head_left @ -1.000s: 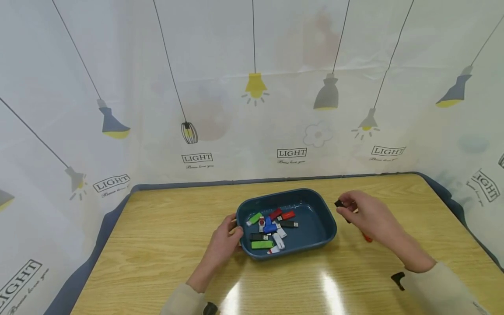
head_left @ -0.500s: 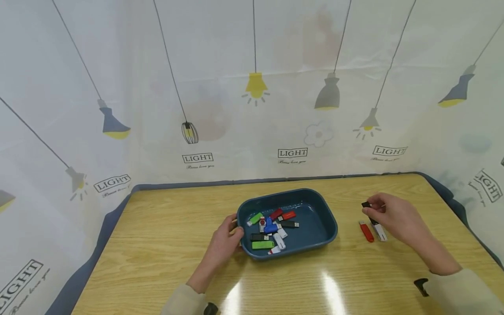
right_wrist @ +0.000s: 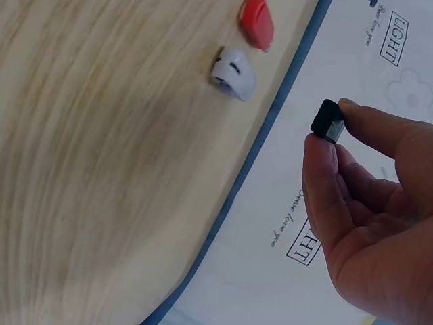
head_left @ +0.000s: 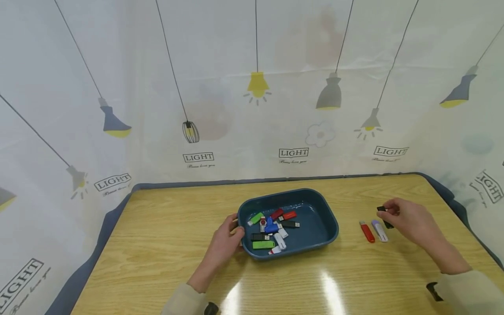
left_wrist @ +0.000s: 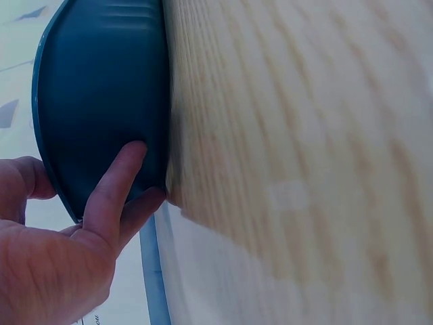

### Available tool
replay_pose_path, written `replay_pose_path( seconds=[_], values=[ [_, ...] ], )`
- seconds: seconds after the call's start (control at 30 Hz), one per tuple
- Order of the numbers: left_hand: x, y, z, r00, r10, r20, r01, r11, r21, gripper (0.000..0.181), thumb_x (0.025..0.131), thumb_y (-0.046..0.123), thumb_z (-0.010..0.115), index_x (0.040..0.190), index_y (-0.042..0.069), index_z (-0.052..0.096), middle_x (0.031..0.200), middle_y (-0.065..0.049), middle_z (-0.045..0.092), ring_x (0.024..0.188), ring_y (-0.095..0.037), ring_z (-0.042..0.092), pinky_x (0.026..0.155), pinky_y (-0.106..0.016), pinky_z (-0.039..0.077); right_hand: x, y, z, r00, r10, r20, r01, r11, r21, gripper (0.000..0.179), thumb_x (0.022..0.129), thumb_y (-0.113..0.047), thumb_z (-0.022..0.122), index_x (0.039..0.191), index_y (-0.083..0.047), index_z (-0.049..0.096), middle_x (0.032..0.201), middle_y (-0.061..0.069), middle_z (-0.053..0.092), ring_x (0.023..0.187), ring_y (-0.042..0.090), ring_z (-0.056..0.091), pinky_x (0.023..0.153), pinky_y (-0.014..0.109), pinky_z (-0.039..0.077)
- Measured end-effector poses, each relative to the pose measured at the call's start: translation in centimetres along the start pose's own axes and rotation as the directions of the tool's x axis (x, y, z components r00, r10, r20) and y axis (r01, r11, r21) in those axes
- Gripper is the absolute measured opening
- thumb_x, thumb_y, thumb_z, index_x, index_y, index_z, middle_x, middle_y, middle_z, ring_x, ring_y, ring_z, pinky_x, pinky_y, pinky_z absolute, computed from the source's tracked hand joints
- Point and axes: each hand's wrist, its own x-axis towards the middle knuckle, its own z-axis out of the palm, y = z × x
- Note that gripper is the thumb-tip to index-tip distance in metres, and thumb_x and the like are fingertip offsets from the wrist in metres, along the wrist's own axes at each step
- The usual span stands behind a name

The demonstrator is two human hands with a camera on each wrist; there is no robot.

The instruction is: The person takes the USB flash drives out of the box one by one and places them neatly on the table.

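My right hand (head_left: 409, 220) pinches a black USB stick (right_wrist: 327, 120) between thumb and fingers at the table's right side. To its left, a red USB stick (head_left: 367, 232) and a white-and-lilac USB stick (head_left: 379, 231) lie side by side on the wood. My left hand (head_left: 225, 240) grips the left end of a dark blue plastic bin (head_left: 334, 227). In the left wrist view its fingers press the outer wall, with the thumb at the rim. Inside the bin, mostly toward the left, lie several USB sticks, among them a green one (head_left: 263, 245) and a blue one (head_left: 271, 228).
The wooden table (head_left: 169, 232) has a dark blue border along its back and sides. Behind it hangs a pale cloth backdrop (head_left: 236, 131) printed with lamps.
My right hand has moved right, away from the bin, carrying the black USB stick past the red and white-and-lilac sticks, which now show fully. My left hand stays at the bin.
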Motion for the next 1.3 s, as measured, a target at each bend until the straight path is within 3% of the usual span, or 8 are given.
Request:
replay_pose_path(
  seconds=[0.47,1.3],
  values=[
    [-0.4,0.2,0.0,1.0,0.01,0.0,-0.01,1.0,0.0,0.054,0.105,0.016,0.051,0.155,0.0,0.038,0.155,-0.031,0.042,0.13,-0.045,0.057,0.083,-0.045,0.064,0.2,2.2,0.6,0.999,0.034,0.037,-0.032,0.999,-0.042,0.04,0.097,-0.022,0.071,0.11,0.015,0.066,0.094,0.022,0.07,0.082,0.036,0.067,0.068,0.053,0.056],
    [-0.4,0.3,0.0,1.0,0.014,0.004,-0.014,1.0,0.004,0.054,0.105,0.014,0.05,0.154,-0.002,0.038,0.154,-0.032,0.043,0.13,-0.046,0.056,0.083,-0.045,0.064,0.5,3.8,1.5,0.987,0.089,0.131,-0.083,0.995,-0.053,0.038,0.096,-0.023,0.071,0.107,0.013,0.069,0.09,0.017,0.07,0.074,0.025,0.062,0.064,0.044,0.054]
  ],
)
